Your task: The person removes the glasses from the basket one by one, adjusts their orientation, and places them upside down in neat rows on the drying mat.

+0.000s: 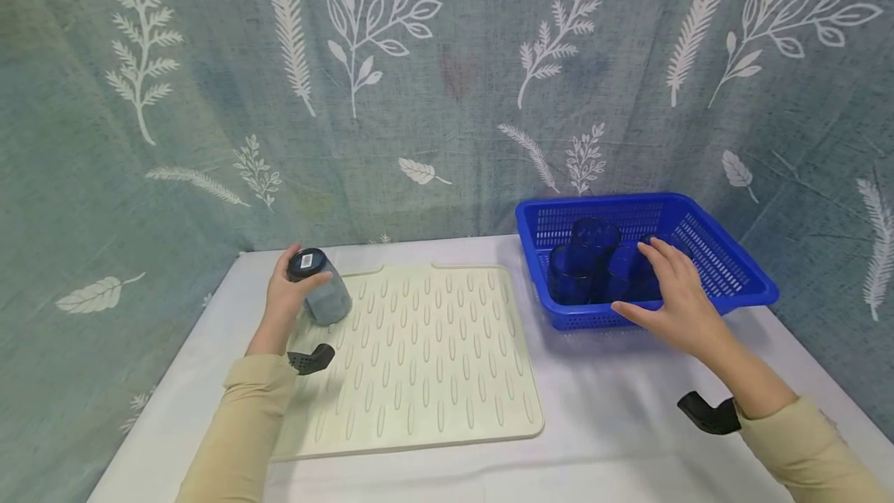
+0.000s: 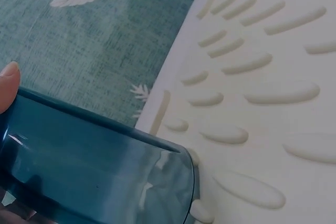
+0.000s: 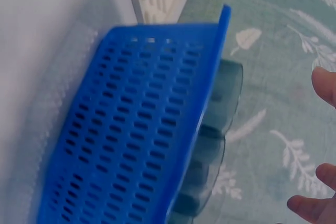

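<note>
My left hand grips a smoky blue drinking glass near its base, which faces up and bears a white sticker. The glass is tilted, its rim end down at the far left corner of a cream drying mat. In the left wrist view, the rim of the glass is right at the mat's raised ridges. My right hand, with thumb and fingers spread apart, hovers over the front rim of a blue plastic basket. Several dark glasses stand inside the basket, partly hidden by that hand.
A white cloth covers the table, with the mat on the left and the basket at the back right. Behind them hangs a green-blue curtain with white leaf prints. Black wrist mounts stick out beside both sleeves.
</note>
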Action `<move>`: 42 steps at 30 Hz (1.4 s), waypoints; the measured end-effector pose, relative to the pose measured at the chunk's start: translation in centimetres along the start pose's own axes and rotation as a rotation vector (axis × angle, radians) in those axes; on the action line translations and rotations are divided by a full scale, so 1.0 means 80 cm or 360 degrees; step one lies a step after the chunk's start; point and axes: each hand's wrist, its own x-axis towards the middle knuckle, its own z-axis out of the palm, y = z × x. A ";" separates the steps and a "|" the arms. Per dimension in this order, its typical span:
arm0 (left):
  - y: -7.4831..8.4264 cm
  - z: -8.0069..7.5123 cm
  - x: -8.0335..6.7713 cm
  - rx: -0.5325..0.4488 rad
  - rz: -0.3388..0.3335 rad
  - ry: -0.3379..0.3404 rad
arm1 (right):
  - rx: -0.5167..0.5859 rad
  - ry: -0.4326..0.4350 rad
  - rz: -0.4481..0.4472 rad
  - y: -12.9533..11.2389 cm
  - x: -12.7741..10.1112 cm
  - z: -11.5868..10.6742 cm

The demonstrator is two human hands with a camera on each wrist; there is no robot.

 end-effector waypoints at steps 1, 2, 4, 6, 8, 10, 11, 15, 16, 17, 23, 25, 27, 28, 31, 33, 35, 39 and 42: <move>0.000 0.000 0.000 -0.0010 0.0001 0.0003 | 0.0003 0.0000 0.0014 0.002 0.001 -0.003; 0.000 0.000 -0.001 -0.0018 0.0003 0.0006 | 0.0006 -0.0001 0.0028 0.004 0.003 -0.006; -0.001 0.000 -0.001 -0.0030 0.0005 0.0008 | 0.0019 -0.0001 0.0065 0.010 0.006 -0.011; -0.001 0.000 0.000 -0.0030 0.0000 0.0008 | 0.0026 -0.0005 0.0109 0.017 0.010 -0.017; -0.002 0.000 0.000 -0.0030 -0.0005 0.0001 | 0.0016 -0.0013 0.0148 0.023 0.013 -0.021; -0.003 0.000 0.000 -0.0029 -0.0010 -0.0010 | 0.0003 -0.0021 0.0175 0.029 0.016 -0.025; -0.003 0.000 0.000 -0.0028 -0.0012 -0.0017 | -0.0005 -0.0024 0.0183 0.032 0.017 -0.027; -0.003 -0.001 -0.001 -0.0021 -0.0015 -0.0035 | -0.0009 -0.0028 0.0186 0.043 0.020 -0.033; -0.003 0.000 -0.001 -0.0017 -0.0017 -0.0037 | -0.0009 -0.0025 0.0181 0.046 0.021 -0.034; -0.004 -0.001 -0.001 -0.0012 -0.0018 -0.0033 | -0.0006 -0.0026 0.0178 0.049 0.022 -0.035; -0.006 -0.002 -0.002 0.0050 -0.0033 0.0007 | 0.0044 -0.0038 0.0206 0.069 0.031 -0.036; -0.006 -0.003 -0.001 0.0043 -0.0023 -0.0002 | 0.0076 -0.0049 0.0244 0.075 0.032 -0.037; -0.003 -0.001 -0.003 0.0021 -0.0013 -0.0016 | 0.0113 -0.0064 0.0283 0.080 0.033 -0.037; -0.001 -0.001 -0.004 0.0012 -0.0014 -0.0022 | 0.0129 -0.0076 0.0306 0.082 0.034 -0.038; 0.000 -0.002 -0.005 -0.0009 -0.0017 -0.0027 | 0.0161 -0.0109 0.0357 0.086 0.036 -0.038; -0.001 -0.002 -0.005 -0.0009 -0.0025 -0.0028 | 0.0169 -0.0128 0.0380 0.089 0.037 -0.038; -0.006 -0.002 -0.001 -0.0009 -0.0018 -0.0028 | 0.0178 -0.0143 0.0397 0.093 0.038 -0.037; -0.008 -0.002 0.001 -0.0019 -0.0009 -0.0028 | 0.0192 -0.0173 0.0413 0.101 0.039 -0.036; -0.008 -0.002 0.000 -0.0018 -0.0001 -0.0022 | 0.0203 -0.0204 0.0428 0.106 0.040 -0.035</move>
